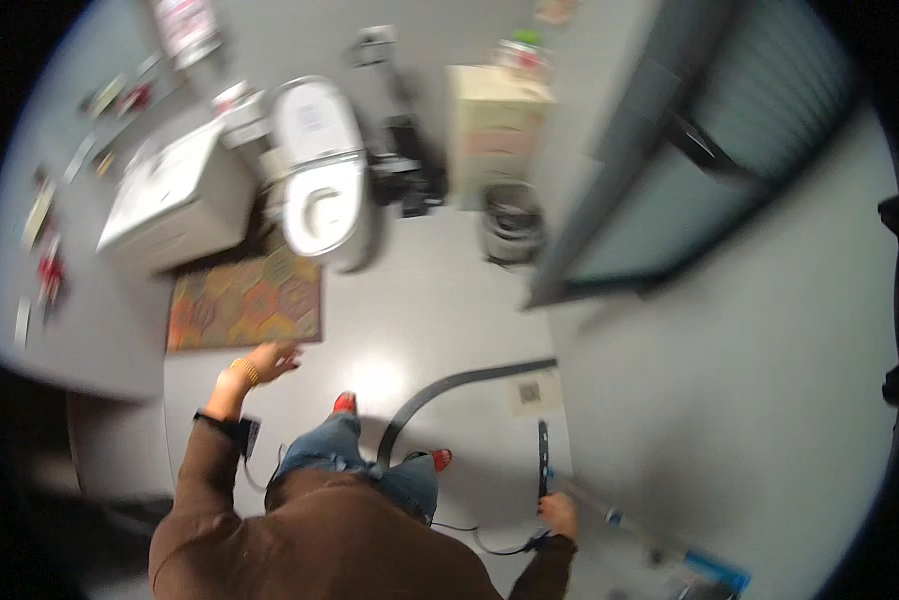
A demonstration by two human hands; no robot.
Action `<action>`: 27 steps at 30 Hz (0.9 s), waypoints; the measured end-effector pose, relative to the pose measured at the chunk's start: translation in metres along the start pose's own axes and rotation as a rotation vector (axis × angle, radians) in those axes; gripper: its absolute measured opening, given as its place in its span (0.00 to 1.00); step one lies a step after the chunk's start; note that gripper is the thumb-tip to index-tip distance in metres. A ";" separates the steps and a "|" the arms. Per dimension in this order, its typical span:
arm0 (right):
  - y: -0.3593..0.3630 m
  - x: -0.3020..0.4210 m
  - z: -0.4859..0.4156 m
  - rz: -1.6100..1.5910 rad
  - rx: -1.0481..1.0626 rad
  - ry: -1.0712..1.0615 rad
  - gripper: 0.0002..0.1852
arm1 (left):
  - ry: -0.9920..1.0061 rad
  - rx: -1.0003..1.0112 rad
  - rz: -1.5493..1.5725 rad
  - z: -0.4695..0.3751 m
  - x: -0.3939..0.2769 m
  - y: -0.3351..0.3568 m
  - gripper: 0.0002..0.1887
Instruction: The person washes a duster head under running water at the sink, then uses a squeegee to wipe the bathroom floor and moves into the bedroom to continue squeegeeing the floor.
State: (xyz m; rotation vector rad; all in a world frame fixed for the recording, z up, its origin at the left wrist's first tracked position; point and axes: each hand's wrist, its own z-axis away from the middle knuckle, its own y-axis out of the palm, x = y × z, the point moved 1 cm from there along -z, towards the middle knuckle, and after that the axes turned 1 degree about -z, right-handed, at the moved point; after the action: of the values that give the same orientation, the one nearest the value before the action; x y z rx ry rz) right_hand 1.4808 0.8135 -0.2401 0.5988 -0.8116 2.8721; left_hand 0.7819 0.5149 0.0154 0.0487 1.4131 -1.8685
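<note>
My left hand (275, 361), with a gold bracelet at the wrist, hangs over the floor near the front edge of a hexagon-patterned mat (247, 301). Its fingers are loosely bent and nothing shows in them. At the lower right, my right hand (558, 514) has its fingers curled. They overlap the near end of a narrow dark strip with pale marks (543, 454); blur hides whether they grip it. Beside this hand, a long pole with blue fittings (613, 516) slants away. Ahead stands a white toilet (325, 214) with its lid raised.
A white washbasin cabinet (183, 206) stands left of the toilet. To the right are a drawer unit (500, 139), a dark waste bin (511, 225) and a grey-framed glass door (644, 225). A curved black floor strip (449, 382) runs past my feet. Cables trail near my legs.
</note>
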 end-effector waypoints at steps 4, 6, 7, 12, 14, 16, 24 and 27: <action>0.037 0.179 -0.056 -0.540 0.125 0.135 0.18 | -0.378 -0.080 0.112 0.056 0.054 -0.036 0.18; 0.055 0.279 -0.102 -0.526 0.140 -0.018 0.15 | -0.446 -0.161 0.155 0.079 0.112 -0.053 0.18; 0.065 0.318 -0.117 -0.541 0.152 -0.102 0.13 | -0.480 -0.193 0.215 0.092 0.138 -0.053 0.18; 0.111 0.514 -0.177 0.017 0.193 -0.335 0.14 | -0.667 -0.363 0.273 0.144 0.271 -0.056 0.17; 0.130 0.591 -0.196 0.040 0.307 -0.418 0.13 | -0.706 -0.486 0.442 0.164 0.305 -0.057 0.17; 0.155 0.677 -0.216 0.112 0.360 -0.407 0.12 | -0.772 -0.574 0.530 0.180 0.330 -0.062 0.16; 0.223 1.056 -0.242 0.471 0.397 -0.946 0.12 | -0.972 -0.809 0.787 0.203 0.397 -0.056 0.15; 0.248 1.223 -0.249 0.652 0.314 -1.231 0.11 | -1.018 -0.891 0.911 0.187 0.431 -0.059 0.15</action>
State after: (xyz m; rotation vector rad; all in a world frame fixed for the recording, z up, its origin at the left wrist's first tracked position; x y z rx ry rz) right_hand 0.2237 0.7158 -0.0696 2.6945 -0.6742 2.9013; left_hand 0.5222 0.1272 -0.0635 -0.5299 1.0387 -0.2834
